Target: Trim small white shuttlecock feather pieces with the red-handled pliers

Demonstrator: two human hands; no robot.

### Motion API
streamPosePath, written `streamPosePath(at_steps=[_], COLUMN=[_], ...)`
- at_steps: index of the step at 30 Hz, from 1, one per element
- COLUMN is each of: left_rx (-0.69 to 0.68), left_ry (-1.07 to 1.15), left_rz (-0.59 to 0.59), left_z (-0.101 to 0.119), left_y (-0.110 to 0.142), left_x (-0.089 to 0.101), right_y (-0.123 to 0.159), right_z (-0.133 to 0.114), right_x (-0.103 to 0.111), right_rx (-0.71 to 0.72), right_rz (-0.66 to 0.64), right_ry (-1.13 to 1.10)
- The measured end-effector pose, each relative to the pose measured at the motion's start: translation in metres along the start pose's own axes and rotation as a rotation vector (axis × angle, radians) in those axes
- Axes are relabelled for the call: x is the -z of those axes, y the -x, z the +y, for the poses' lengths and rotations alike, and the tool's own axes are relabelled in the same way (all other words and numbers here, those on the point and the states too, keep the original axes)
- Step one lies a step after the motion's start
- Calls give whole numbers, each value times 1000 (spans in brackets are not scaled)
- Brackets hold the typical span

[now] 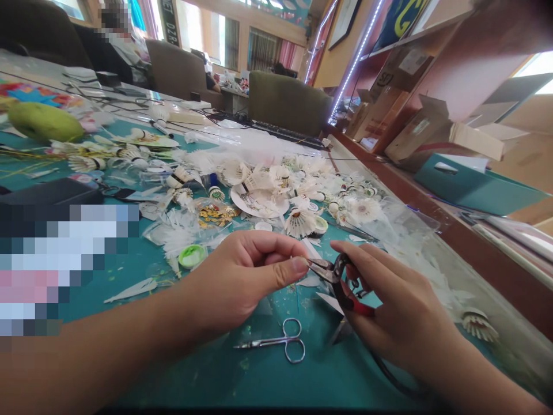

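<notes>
The left hand (242, 282) is curled into a tight pinch, its thumb and forefinger pressed together over something too small or hidden to make out, and its thumb tip (298, 265) sits right against the steel jaws of a pair of red-handled pliers (345, 282). Those jaws point toward the pinch, at about 9 o'clock from the right hand (401, 311), whose closed fingers clench the red grips. Held this way, the hands seem to brace each other, keeping whatever lies in the pinch steady at the pliers' tips. At 6 o'clock, a pair of slim steel scissors (280, 344) lies closed and untouched on the teal tabletop (276, 380) — just below both hands. From 10 to 1 o'clock spreads a loose heap of white feather shuttlecocks (299, 223) around a round white patterned plate (259, 202), with loose white feathers (177, 239), a bright green round lid (192, 256) and glittering gold pieces (215, 215) nearest the left hand. A lone white feather shuttlecock (479, 325) sits apart at 3 o'clock. Further out lie a large green fruit (45, 122) at 10 o'clock and a black keyboard (285, 134) at 12 — brown cardboard boxes (415, 132) stand on a shelf at 2.
</notes>
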State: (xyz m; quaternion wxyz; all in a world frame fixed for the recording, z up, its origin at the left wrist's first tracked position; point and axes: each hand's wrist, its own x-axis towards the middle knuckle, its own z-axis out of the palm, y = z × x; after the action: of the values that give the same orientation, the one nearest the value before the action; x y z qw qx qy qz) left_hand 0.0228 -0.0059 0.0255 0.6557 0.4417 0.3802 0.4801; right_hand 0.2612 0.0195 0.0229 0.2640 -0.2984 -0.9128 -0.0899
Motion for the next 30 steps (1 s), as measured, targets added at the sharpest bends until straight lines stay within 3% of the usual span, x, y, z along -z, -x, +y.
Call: streamPosePath(at_steps=[30], left_rx=[-7], left_ry=[-60], left_rz=[51], left_z=[1], left_y=[0], left_x=[1], right_y=[1], right_z=[0], right_x=[1], right_rx=[13], right_rz=[-14], right_ry=[-27])
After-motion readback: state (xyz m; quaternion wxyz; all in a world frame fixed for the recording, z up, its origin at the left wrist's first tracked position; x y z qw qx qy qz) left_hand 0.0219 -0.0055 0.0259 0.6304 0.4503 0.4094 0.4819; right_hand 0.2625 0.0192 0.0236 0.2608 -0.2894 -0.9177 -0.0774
